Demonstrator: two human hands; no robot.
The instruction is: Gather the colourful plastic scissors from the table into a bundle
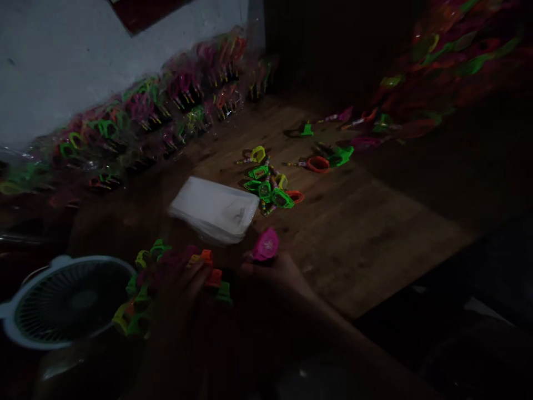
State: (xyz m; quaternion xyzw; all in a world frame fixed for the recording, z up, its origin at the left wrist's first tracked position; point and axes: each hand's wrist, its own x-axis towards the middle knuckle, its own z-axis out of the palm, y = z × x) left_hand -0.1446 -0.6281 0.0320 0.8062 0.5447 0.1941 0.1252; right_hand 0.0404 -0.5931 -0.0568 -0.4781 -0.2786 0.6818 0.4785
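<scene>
Low in the dim view, left hand (pixel 183 289) closed over a bunch of small scissors (pixel 166 283), grasping their handles: green, yellow, orange and pink plastic loops fanned out from the grip. Beside it, right hand (pixel 270 275) pinching a pink scissor handle (pixel 265 245) between the fingertips, handle end raised and tilted up to the right; blades hidden, so full line of the piece unclear. Bunch spread roughly left to right, low above the wooden table (pixel 366 244). Just left of the hands, a small white fan (pixel 66 300), grille facing up. Just beyond the hands, a stack of clear plastic bags (pixel 214 210), lying flat, a faint printed mark on top too blurred to read. Past the stack, a loose cluster of green and yellow scissors (pixel 268 186), with more scattered scissors (pixel 318 163) farther back, blades mostly pointing left. Along the white wall (pixel 62 61), a long row of bagged scissors (pixel 158 111) running toward the far corner. No readable brand or lettering anywhere.
</scene>
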